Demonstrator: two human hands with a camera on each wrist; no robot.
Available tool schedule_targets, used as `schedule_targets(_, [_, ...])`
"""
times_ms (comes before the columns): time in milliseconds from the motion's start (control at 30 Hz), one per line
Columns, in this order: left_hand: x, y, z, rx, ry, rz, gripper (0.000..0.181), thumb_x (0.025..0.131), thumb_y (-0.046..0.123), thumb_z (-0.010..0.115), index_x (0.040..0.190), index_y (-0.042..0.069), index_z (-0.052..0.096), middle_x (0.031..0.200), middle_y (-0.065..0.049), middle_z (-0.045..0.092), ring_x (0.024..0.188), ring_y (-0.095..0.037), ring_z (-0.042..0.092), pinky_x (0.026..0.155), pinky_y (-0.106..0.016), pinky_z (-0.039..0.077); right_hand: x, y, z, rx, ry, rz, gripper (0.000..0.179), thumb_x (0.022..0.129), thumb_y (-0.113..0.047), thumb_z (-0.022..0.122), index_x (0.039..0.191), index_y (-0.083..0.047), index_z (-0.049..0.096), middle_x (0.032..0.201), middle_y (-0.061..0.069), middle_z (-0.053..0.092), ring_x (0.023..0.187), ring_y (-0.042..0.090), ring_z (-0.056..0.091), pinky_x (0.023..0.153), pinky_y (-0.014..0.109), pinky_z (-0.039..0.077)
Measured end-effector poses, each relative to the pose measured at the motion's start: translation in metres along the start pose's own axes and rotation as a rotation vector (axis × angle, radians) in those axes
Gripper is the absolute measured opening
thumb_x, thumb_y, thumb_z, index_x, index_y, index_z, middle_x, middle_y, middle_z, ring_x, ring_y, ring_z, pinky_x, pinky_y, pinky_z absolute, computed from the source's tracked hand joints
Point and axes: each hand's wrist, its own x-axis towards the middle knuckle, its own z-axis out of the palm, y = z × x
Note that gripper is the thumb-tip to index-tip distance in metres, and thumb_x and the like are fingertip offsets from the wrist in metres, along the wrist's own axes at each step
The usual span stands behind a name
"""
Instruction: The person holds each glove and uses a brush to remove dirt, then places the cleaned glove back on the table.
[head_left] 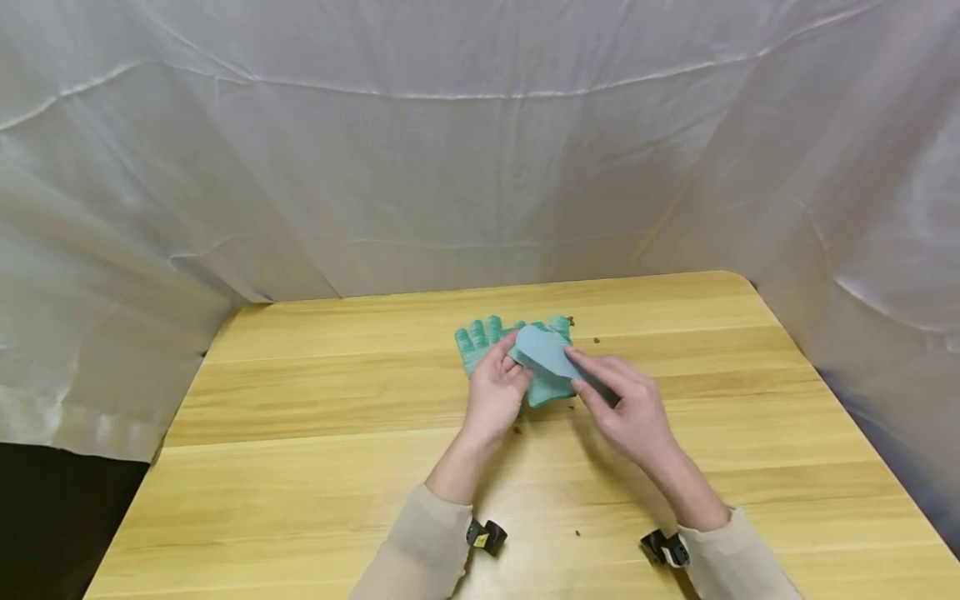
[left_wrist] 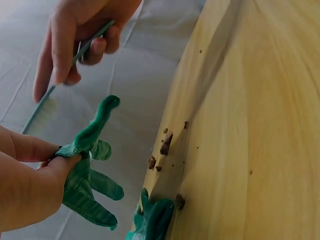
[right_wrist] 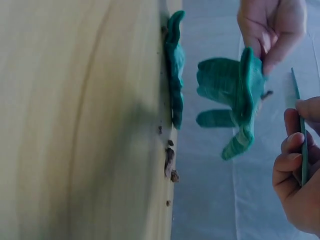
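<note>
A green knitted glove (left_wrist: pixel 82 182) is pinched in my left hand (head_left: pixel 495 400) between thumb and fingers, its fingers dangling toward the table. My right hand (head_left: pixel 633 412) grips a flat light blue brush (head_left: pixel 543 350) by its dark handle. Seen edge-on in the right wrist view, the brush (right_wrist: pixel 303 150) has a pale blurred fringe along one face. In the head view the brush head overlaps the held glove and hides part of it. Below, a second green glove (right_wrist: pixel 176 75) lies on the table, its fingers (head_left: pixel 478 333) spread toward the far side.
Dark brown crumbs and clumps (left_wrist: pixel 166 144) are scattered on the wooden table (head_left: pixel 300 475) around the gloves. Pale grey sheeting (head_left: pixel 465 167) hangs behind the table and along its sides. A wrist camera (head_left: pixel 486 537) sits at the left sleeve, another (head_left: pixel 664 548) at the right.
</note>
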Motion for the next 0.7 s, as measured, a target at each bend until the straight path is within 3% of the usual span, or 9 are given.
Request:
schedule_targets(167, [0.000,-0.002,0.005,0.003,-0.015,0.006,0.066,0.095,-0.019,0.046,0.158,-0.007,0.030,0.158,-0.025,0.043,0.146,-0.033,0.045,0.113,-0.031,0.042,-0.002,-0.001,0.004,-0.049,-0.024,0.006,0.051,0.084,0.008,0.080,0.132,-0.007,0.072,0.109,0.010,0.077,0.087,0.019,0.069,0.073,0.021,0.054])
schedule_targets(433, [0.000,0.001,0.002,-0.006,0.017,-0.026,0.062,0.099,-0.013,0.048,0.158,-0.002,0.035,0.154,-0.026,0.048,0.144,-0.034,0.047,0.114,-0.037,0.042,-0.003,0.006,0.001,-0.137,0.007,0.036,0.048,0.087,0.005,0.079,0.133,-0.008,0.071,0.110,0.012,0.077,0.078,0.016,0.064,0.062,0.026,0.052])
schedule_targets(600, [0.001,0.003,-0.002,0.001,0.075,-0.035,0.063,0.097,-0.011,0.052,0.157,0.002,0.041,0.153,-0.023,0.050,0.142,-0.030,0.048,0.116,-0.039,0.042,-0.003,0.010,-0.001,-0.123,0.039,0.066,0.049,0.087,0.006,0.079,0.133,-0.007,0.071,0.100,0.012,0.076,0.067,0.012,0.053,0.056,0.017,0.043])
schedule_targets(700, [0.001,0.003,-0.003,0.003,0.080,-0.027,0.063,0.096,-0.012,0.052,0.156,0.003,0.042,0.150,-0.022,0.054,0.140,-0.030,0.052,0.114,-0.038,0.044,-0.003,0.009,-0.001,-0.107,0.035,0.064,0.049,0.086,0.006,0.079,0.133,-0.006,0.071,0.101,0.012,0.076,0.068,0.011,0.055,0.057,0.019,0.045])
